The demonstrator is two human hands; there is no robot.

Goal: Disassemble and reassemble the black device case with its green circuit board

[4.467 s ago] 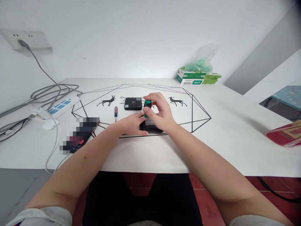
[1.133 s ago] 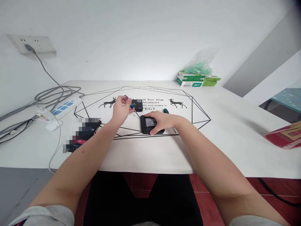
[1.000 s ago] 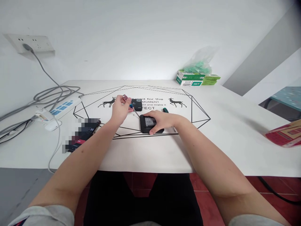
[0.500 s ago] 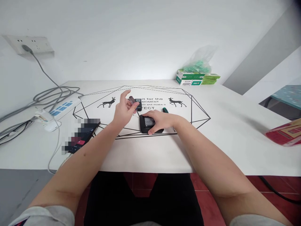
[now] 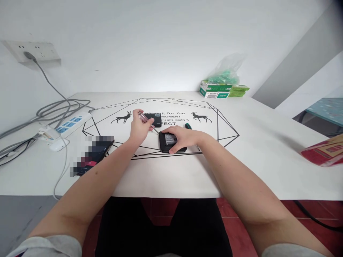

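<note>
My left hand (image 5: 140, 125) is closed round the clear handle of a screwdriver (image 5: 144, 117). The thin shaft slants down to the right, and its tip meets the upper left corner of a black handheld device (image 5: 162, 142). Whether the tip sits in a screw is too small to tell. My right hand (image 5: 182, 137) grips this device from above and the right, covering much of it; a pale printed label shows between the fingers. Just behind the screwdriver lies a flat black rectangular piece (image 5: 157, 120), partly hidden by my left hand. A green and black handle (image 5: 188, 126) lies beyond my right hand.
A phone (image 5: 98, 155) lies left of my left forearm. Farther left are a power strip (image 5: 73, 123) and coiled grey cables (image 5: 64, 105). Green and white boxes (image 5: 216, 89) with a plastic bag stand against the wall. A red packet (image 5: 321, 151) is at the right edge.
My left hand has tilted the screwdriver lower to the left, and its raised index finger has come down to the handle end. My right hand and the device stay in place.
</note>
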